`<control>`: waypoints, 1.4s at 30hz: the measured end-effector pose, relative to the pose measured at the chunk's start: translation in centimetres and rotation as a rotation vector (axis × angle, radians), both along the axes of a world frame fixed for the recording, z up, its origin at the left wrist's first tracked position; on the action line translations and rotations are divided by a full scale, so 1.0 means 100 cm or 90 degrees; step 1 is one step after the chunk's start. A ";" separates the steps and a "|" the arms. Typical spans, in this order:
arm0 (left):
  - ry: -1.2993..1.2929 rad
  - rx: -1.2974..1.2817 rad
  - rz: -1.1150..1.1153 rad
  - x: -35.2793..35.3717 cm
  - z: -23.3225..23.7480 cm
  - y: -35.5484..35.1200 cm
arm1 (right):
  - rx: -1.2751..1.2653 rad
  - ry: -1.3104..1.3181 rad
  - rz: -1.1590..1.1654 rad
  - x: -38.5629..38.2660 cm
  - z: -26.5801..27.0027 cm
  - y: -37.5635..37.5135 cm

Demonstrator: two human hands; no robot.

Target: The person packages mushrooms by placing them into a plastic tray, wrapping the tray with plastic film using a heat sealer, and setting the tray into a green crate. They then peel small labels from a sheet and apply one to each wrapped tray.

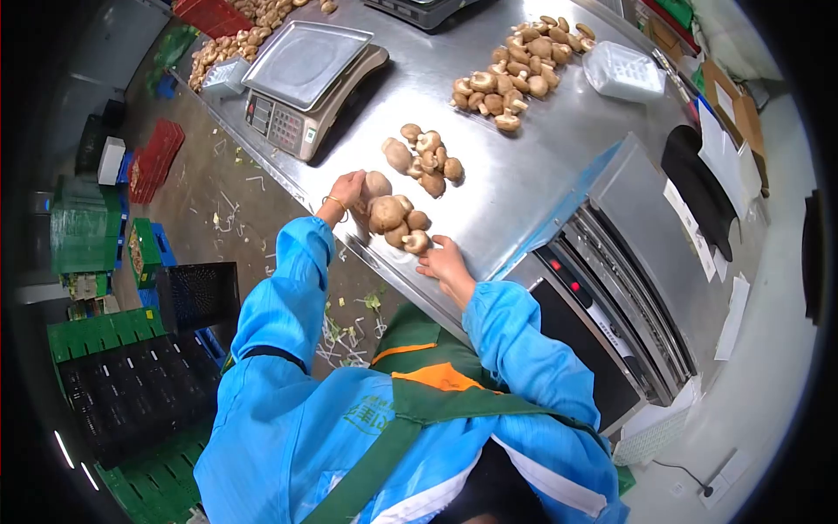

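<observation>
- The step in hand seems to be the gathering of the near cluster of shiitake mushrooms, which lies on the steel counter close to its edge, between the two hands.
- A smaller group of mushrooms lies just beyond it; a bigger pile is farther back, near the clear plastic trays.
- To move the near cluster as one, I judge that both hands must close in evenly from the sides, because the round caps could roll away.
- The left hand is bent at the wrist, with its fingers against a pale cap; whether it really grasps this cap, I cannot tell.
- The right hand is released, fingers spread and slightly curved, just beside the nearest mushroom.
- Both forearms reach forward, the elbows bent and apart.
</observation>
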State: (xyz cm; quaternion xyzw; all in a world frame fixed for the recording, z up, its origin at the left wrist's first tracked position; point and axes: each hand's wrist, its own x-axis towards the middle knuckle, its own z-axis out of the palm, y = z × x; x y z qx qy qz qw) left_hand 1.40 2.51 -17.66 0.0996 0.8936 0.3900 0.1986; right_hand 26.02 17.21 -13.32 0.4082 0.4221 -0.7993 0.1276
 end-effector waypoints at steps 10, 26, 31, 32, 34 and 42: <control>-0.272 0.171 0.004 0.051 0.117 0.013 | 0.215 0.107 0.082 0.030 0.064 0.035; -0.260 0.442 -0.347 0.257 0.192 0.364 | 0.575 0.061 -0.324 0.257 0.161 0.325; -0.049 0.352 -0.455 0.285 0.158 0.401 | 0.825 -0.062 -0.242 0.290 0.103 0.376; -0.028 0.336 -0.467 0.287 0.162 0.401 | 0.825 -0.059 -0.244 0.288 0.114 0.371; -0.051 0.316 -0.470 0.279 0.157 0.396 | 0.878 -0.190 -0.280 0.287 0.129 0.354; 0.292 -0.021 -0.543 0.270 0.225 0.274 | 1.129 -0.396 -0.122 0.371 0.166 0.242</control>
